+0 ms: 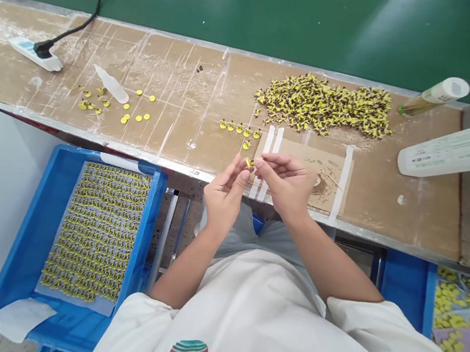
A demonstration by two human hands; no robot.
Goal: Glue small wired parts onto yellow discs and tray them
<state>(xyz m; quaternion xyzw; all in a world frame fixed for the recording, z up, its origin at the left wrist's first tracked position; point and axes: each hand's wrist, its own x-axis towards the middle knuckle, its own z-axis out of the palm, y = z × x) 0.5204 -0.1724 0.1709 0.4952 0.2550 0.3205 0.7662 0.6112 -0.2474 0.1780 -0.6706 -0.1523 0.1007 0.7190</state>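
My left hand point(225, 194) and my right hand point(290, 184) meet over the table's front edge. Between their fingertips is a small yellow figurine point(249, 163) with a round yellow base and a dark part. The left fingers pinch its base side, the right thumb and forefinger its other end. Just beyond, several similar figurines on yellow bases point(239, 129) stand in a short row. A large pile of tiny yellow and dark figures point(326, 103) lies past my right hand. Under that hand is a taped brown board point(325, 156) with sticks and stains.
To the left lie loose yellow discs point(139, 118), a white squeeze bottle point(111, 83) and a power strip point(35, 53). A blue crate point(4, 284) holds rows of figurines. At right are a large white bottle point(458, 149), a clear cup point(440, 93) and a bin of yellow pieces point(464, 300).
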